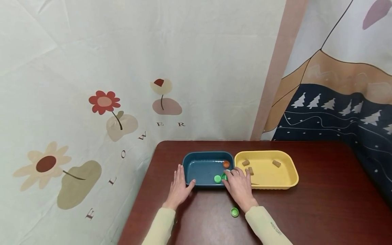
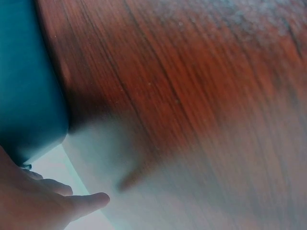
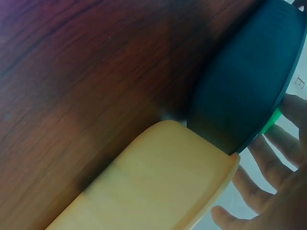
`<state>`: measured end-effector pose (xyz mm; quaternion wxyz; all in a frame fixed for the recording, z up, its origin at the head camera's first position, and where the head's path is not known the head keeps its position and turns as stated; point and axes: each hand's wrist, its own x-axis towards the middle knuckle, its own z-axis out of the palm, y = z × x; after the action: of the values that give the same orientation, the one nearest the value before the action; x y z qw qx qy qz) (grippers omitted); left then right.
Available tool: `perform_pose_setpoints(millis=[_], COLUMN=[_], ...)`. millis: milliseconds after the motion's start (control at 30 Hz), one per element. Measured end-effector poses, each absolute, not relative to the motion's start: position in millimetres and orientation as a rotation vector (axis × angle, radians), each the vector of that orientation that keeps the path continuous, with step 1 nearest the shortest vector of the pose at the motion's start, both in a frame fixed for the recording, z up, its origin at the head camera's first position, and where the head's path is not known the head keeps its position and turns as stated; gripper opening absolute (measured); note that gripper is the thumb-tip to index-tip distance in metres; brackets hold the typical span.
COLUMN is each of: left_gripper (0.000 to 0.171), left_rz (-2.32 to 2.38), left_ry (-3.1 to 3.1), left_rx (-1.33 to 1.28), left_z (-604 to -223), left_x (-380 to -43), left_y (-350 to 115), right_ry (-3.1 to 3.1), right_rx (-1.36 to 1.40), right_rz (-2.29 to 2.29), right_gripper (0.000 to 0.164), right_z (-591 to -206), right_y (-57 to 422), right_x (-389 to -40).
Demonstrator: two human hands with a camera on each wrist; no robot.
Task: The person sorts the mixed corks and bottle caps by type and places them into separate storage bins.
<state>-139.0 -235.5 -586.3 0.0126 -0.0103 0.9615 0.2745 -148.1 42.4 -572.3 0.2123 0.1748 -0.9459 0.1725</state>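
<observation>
My left hand (image 1: 179,190) rests with straight fingers along the left end of a dark blue bin (image 1: 196,170), its thumb at the front rim. Over the bin's right front corner, my right hand (image 1: 241,186) pinches a green bottle cap (image 1: 224,176) between thumb and fingers. In the right wrist view that green cap (image 3: 272,120) shows between the fingertips at the rim. Inside the blue bin, another green cap (image 1: 217,179) lies to the left of the right hand and an orange cap (image 1: 226,164) lies behind it. The right fingers partly hide a whitish piece.
A yellow bin (image 1: 289,170) stands against the blue bin's right side, with several cork pieces (image 1: 276,163) inside. One more green cap (image 1: 234,212) lies on the dark red table (image 1: 324,204) in front of the bins. A printed cloth (image 1: 214,68) hangs behind the table.
</observation>
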Motion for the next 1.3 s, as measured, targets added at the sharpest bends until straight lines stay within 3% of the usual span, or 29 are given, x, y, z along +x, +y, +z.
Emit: perform_pose_setpoints(millis=[300,900,1300], left_gripper=[0.096,0.099,0.077], left_rz=[0.877,0.951,0.979], left_ry=[3.008,3.241,3.444], left_rx=[-0.006,0.053,0.405], left_z=[-585.7,-581.8,-565.8], left_x=[-137.0,-140.7,-128.9], left_y=[-234.9,-233.3,-220.2], right_ry=[-2.641,-2.861,-2.851], right_rx=[0.447,0.579,0.655], right_rz=[0.54,0.5,0.506], right_gripper=[0.068,0.066,0.062], right_z=[-575.2,-584.9,-590.0], right_y=[54.3,95.1,101.2], right_x=[-145.9,-130.8,-132.1])
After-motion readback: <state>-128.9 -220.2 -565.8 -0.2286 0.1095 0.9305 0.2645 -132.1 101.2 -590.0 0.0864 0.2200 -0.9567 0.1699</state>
